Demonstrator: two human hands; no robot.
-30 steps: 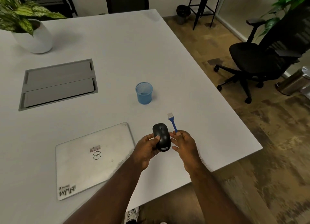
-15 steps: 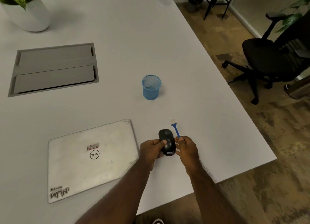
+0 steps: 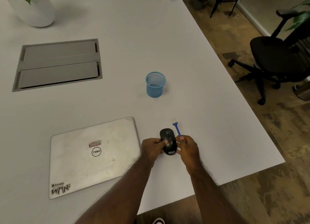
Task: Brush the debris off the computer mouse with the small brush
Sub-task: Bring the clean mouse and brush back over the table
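A black computer mouse (image 3: 168,140) sits low over the white table (image 3: 127,39), near its front right part. My left hand (image 3: 151,147) grips the mouse from the left, thumb across its top. My right hand (image 3: 187,147) is on the mouse's right side and holds a small blue brush (image 3: 177,129) by its handle. The brush points away from me, its pale bristles (image 3: 173,120) just past the front of the mouse and off its surface.
A closed silver Dell laptop (image 3: 90,156) lies to the left of my hands. A blue mesh cup (image 3: 155,84) stands behind the mouse. A grey cable hatch (image 3: 57,64) and a white plant pot (image 3: 33,9) are far left. An office chair (image 3: 275,56) stands off the table's right edge.
My hands, the mouse and the brush keep the same grip and pose. The camera has tilted down and closer, so the table fills more of the view.
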